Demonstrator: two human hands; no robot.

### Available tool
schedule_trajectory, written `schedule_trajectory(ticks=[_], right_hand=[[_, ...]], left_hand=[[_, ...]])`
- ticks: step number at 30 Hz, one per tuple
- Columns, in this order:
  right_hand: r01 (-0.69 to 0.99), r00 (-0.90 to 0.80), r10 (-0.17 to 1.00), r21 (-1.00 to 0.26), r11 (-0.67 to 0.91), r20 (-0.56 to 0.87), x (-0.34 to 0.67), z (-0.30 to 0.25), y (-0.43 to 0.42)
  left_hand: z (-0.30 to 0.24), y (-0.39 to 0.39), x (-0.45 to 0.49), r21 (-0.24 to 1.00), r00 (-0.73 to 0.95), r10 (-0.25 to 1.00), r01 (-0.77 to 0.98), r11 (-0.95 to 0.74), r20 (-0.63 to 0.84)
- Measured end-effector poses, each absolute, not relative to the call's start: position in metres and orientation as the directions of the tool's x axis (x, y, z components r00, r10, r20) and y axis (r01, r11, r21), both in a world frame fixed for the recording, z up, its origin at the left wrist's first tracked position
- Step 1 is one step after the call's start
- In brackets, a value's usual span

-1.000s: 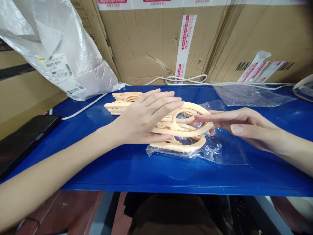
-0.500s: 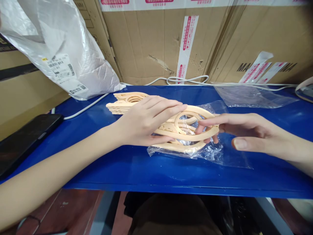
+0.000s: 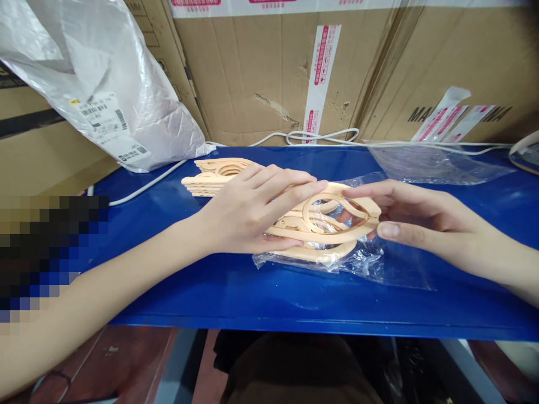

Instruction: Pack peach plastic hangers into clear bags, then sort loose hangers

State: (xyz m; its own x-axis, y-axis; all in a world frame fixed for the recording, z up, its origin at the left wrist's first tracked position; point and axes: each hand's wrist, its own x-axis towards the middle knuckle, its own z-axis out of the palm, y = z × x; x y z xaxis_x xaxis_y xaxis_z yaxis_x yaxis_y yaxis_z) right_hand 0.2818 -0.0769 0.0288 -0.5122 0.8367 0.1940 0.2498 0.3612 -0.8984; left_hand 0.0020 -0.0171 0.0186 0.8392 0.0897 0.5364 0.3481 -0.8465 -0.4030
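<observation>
A beige plastic piece, which looks like a folding hanger [image 3: 328,237], lies with its looped end toward the right. My left hand [image 3: 252,210] grips it from above, fingers over the far side and thumb along the near side. At the right end, my right hand [image 3: 404,210] has its index finger on the top edge and its thumb against the tip; other fingers show partly behind the loop. Underneath, more beige pieces [image 3: 332,255] rest on a crinkled clear plastic bag [image 3: 374,264]. Left of my hand sits a stack of similar beige hangers [image 3: 206,182], partly covered by it.
The blue table [image 3: 252,303] has cardboard boxes [image 3: 248,73] along its back. A white mailing bag [image 3: 138,95] leans at the left above a pixelated dark area. A white cable [image 3: 324,134] and another clear bag [image 3: 438,163] lie at the back.
My right thumb has moved in to the hanger's right tip, and the right hand has closed around that end. My left hand stays nearly where it was.
</observation>
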Motion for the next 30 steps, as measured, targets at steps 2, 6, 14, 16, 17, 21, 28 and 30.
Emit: schedule_trajectory(ticks=[2, 6, 14, 16, 17, 21, 28, 30], right_hand=[[0.226, -0.51, 0.836, -0.907, 0.356, 0.201, 0.283, 0.028, -0.076], [0.17, -0.53, 0.826, -0.93, 0.327, 0.193, 0.287, 0.025, -0.074], [0.095, -0.576, 0.797, -0.953, 0.289, 0.184, 0.29, 0.021, -0.071], [0.103, -0.583, 0.792, -0.95, 0.295, 0.182, 0.29, 0.021, -0.07], [0.108, -0.585, 0.79, -0.947, 0.301, 0.184, 0.291, 0.021, -0.07], [0.203, -0.565, 0.797, -0.901, 0.383, 0.211, 0.29, 0.023, -0.072], [0.499, -0.635, 0.666, -0.451, 0.74, 0.391, 0.286, 0.019, -0.077], [0.552, -0.649, 0.632, -0.31, 0.774, 0.425, 0.283, 0.017, -0.077]], left_hand=[[0.019, -0.018, 0.002, -0.393, 0.85, 0.109, 0.348, -0.851, 0.516], [0.019, -0.021, 0.003, -0.354, 0.866, 0.11, 0.311, -0.882, 0.487], [0.018, -0.019, 0.003, -0.265, 0.865, 0.101, 0.259, -0.929, 0.492], [0.018, -0.019, 0.003, -0.287, 0.863, 0.091, 0.263, -0.921, 0.498], [0.018, -0.02, 0.003, -0.299, 0.862, 0.085, 0.264, -0.917, 0.5], [0.018, -0.022, 0.004, -0.348, 0.86, 0.077, 0.284, -0.893, 0.504], [0.015, -0.023, 0.005, -0.371, 0.857, 0.078, 0.3, -0.879, 0.509], [0.014, -0.023, 0.007, -0.371, 0.845, 0.073, 0.307, -0.877, 0.529]])
